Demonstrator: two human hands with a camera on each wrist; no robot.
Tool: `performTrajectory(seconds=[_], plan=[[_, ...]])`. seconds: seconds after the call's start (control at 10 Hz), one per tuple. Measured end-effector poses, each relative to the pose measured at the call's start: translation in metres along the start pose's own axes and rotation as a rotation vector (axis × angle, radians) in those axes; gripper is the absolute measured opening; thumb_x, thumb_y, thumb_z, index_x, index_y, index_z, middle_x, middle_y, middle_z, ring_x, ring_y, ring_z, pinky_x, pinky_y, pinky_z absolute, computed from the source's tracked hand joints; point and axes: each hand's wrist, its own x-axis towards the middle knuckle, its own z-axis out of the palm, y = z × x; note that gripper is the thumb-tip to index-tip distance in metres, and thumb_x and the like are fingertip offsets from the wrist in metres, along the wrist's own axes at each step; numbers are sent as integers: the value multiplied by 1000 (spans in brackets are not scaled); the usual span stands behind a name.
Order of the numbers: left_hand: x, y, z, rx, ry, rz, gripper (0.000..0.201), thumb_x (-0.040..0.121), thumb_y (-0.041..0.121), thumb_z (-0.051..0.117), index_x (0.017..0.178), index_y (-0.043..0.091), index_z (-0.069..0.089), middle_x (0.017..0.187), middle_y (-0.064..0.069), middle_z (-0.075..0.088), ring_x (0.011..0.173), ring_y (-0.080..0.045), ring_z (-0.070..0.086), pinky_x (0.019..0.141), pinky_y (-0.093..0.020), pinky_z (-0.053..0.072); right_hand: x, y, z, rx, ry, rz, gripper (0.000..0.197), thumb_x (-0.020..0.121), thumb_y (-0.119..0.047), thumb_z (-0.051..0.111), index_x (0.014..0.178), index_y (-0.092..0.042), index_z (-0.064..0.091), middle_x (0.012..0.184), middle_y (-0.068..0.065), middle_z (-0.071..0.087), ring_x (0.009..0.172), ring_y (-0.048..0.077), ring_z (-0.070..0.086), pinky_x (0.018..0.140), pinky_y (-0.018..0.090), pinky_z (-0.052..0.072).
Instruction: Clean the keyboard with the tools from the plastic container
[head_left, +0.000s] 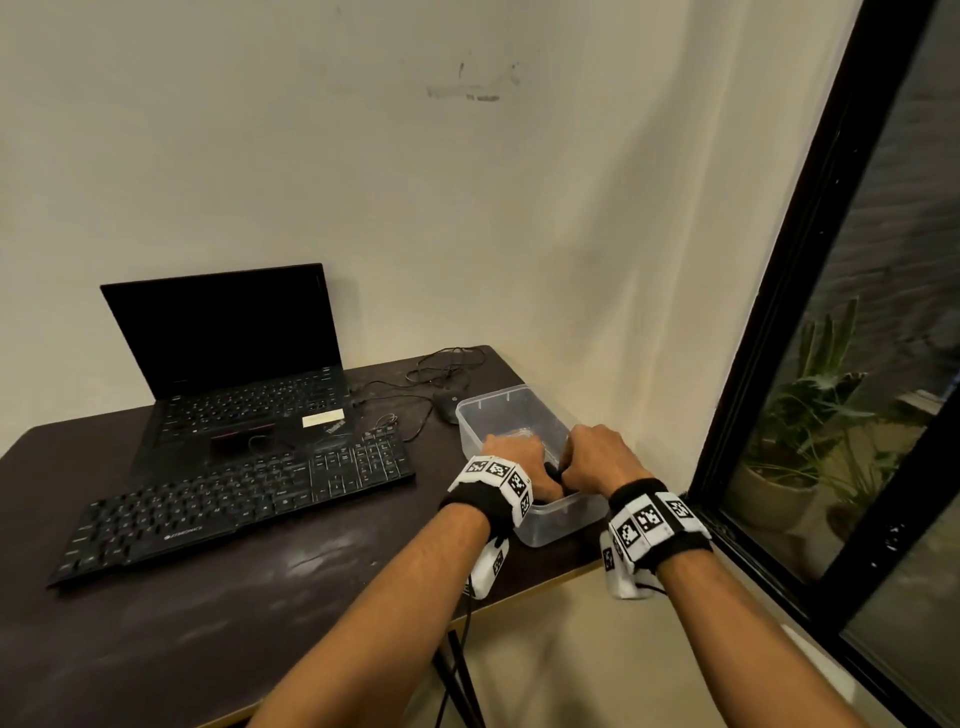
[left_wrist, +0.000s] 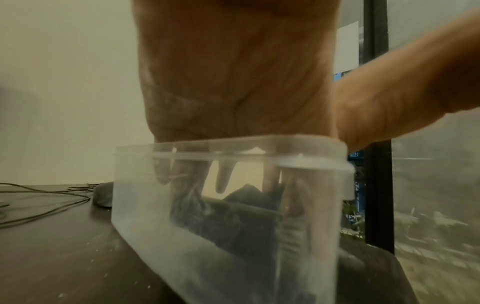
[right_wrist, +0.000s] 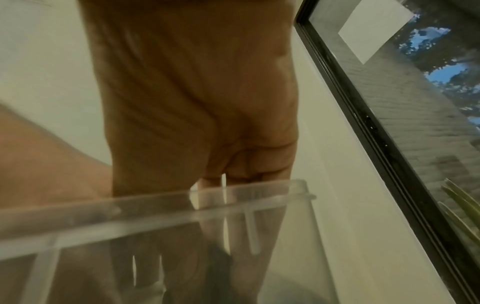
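Two bare forearms, each banded at the wrist with black straps carrying printed square markers, reach from the lower edge of the head view toward the plastic container (head_left: 558, 522). The dark table (head_left: 218, 618) bears everything else and stands against a pale wall (head_left: 415, 182), with a black-framed window (head_left: 810, 291) on the right and potted plants (head_left: 810, 410) behind the glass. An open laptop (head_left: 234, 364), screen dark, sits at the back of the table. The keyboard (head_left: 234, 499), black and full-sized, lies just in front of the laptop, well left of the container and untouched by either hand. The container, clear and lidless, stands near the table's right corner. Both hands are lowered into it side by side: the left hand (head_left: 517, 457) has its fingers (left_wrist: 223, 176) pointing down past the rim toward dark objects (left_wrist: 241, 224) on the bottom, and whether they grip anything cannot be told through the cloudy wall. The right hand (head_left: 597, 454) also dips inside, fingers curled downward; its hold cannot be told either. A small dark item (head_left: 555, 474) shows between the two hands. A black mouse (head_left: 448, 405) rests just behind the container, its thin cable (head_left: 441, 364) looped on the table.
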Motion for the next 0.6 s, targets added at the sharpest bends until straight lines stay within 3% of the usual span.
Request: performTrajectory(seconds=[0.1, 0.2, 0.3, 0.4, 0.5, 0.6], plan=[[2, 1, 4, 74, -29, 6, 45, 85, 58, 69, 98, 17, 56, 88, 0, 54, 104, -29, 62, 112, -46, 35, 8, -1, 5, -25, -91, -9, 25, 89, -18, 73, 111, -9, 78, 114, 14, 76, 106, 33, 72, 91, 38, 58], [2, 3, 6, 146, -78, 21, 56, 90, 69, 61, 112, 17, 60, 90, 0, 56, 113, -29, 62, 118, -52, 23, 10, -3, 6, -45, -169, -13, 26, 92, -21, 71, 114, -8, 75, 119, 15, 75, 109, 33, 71, 91, 38, 57], [-4, 3, 2, 135, -113, 18, 70, 93, 68, 56, 135, 13, 59, 112, -2, 68, 126, -28, 58, 124, -62, 5, 7, -3, 3, -56, -181, -37, 28, 91, -26, 71, 114, -10, 73, 119, 13, 75, 107, 32, 71, 91, 38, 57], [-15, 2, -8, 32, -123, 7, 68, 92, 60, 58, 139, 10, 56, 131, -7, 68, 134, -30, 54, 123, -67, -9, -5, -6, -6, -73, -160, -35, 28, 90, -29, 73, 113, -13, 74, 115, 11, 76, 102, 29, 71, 89, 36, 58], [-30, -11, -16, -77, 9, 27, 84, 88, 67, 60, 151, 13, 45, 144, -10, 60, 140, -29, 49, 124, -63, -6, -29, -10, -20, -23, 19, -63, 33, 89, -31, 77, 119, -17, 75, 115, 7, 76, 104, 26, 71, 93, 38, 59], [-62, -38, -15, -219, 313, 80, 83, 90, 67, 60, 156, 21, 40, 158, -2, 47, 148, -20, 39, 127, -53, -2, -63, -17, -21, 228, 281, -98, 34, 95, -30, 76, 127, -21, 74, 116, 1, 78, 104, 19, 73, 93, 34, 58]])
